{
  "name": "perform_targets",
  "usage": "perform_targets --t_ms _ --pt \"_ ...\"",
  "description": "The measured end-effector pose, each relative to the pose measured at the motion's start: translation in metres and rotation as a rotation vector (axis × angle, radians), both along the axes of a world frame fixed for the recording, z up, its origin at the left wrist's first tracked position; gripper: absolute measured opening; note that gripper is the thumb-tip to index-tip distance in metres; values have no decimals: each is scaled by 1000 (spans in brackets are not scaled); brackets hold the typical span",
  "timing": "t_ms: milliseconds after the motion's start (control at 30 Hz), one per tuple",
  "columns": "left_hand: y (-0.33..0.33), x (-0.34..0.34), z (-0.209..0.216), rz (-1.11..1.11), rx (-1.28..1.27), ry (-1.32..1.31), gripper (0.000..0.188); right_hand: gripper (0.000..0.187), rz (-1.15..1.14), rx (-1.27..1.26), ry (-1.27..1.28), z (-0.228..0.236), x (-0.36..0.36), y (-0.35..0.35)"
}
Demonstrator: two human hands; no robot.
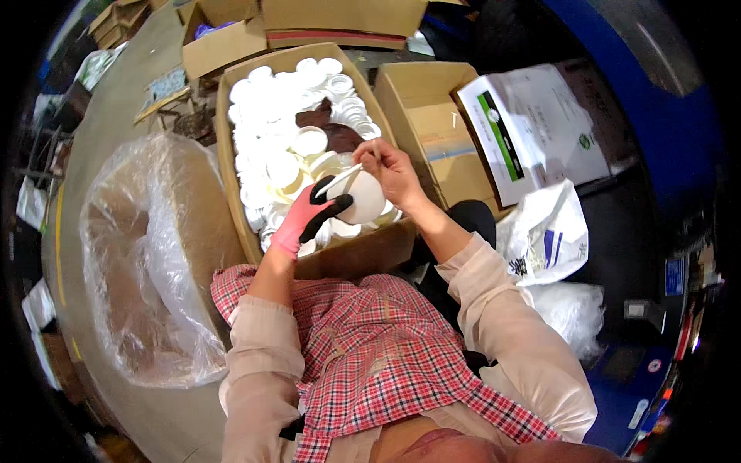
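Observation:
My left hand [307, 218] wears a pink and black glove and grips a round white cap [364, 199] from below. My bare right hand [391, 168] is just above it and pinches a thin pale stick-like tool [340, 179] whose far end lies against the cap. Both hands hover over the near end of a long cardboard box [225, 139] that is filled with several white round caps and lids [278, 108]. A dark brown patch of the box bottom [332, 127] shows among them.
A large cardboard drum lined with a clear plastic bag [147, 255] stands at my left. An open empty carton [432, 123] and a white printed box [540, 123] lie at the right, with plastic bags [548, 239] below them. More cartons [309, 23] stand behind.

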State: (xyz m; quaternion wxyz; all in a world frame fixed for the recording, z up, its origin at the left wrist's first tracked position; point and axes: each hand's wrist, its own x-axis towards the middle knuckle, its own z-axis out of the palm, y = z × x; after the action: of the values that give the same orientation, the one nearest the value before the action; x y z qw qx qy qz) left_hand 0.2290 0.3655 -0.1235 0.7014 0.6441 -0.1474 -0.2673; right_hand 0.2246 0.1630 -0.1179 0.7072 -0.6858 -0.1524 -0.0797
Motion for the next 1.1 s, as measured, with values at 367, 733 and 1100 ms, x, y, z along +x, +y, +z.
perform_targets --t_ms 367,733,1100 --pt "-5 -24 -25 -40 112 3 47 12 88 -260 152 0 -45 -33" --pt "-29 -57 -21 -142 448 -869 46 9 -124 637 448 -51 -76 -40" --pt "2 -18 -30 -161 983 -1012 61 61 -1315 -1632 557 -4 -248 -376"
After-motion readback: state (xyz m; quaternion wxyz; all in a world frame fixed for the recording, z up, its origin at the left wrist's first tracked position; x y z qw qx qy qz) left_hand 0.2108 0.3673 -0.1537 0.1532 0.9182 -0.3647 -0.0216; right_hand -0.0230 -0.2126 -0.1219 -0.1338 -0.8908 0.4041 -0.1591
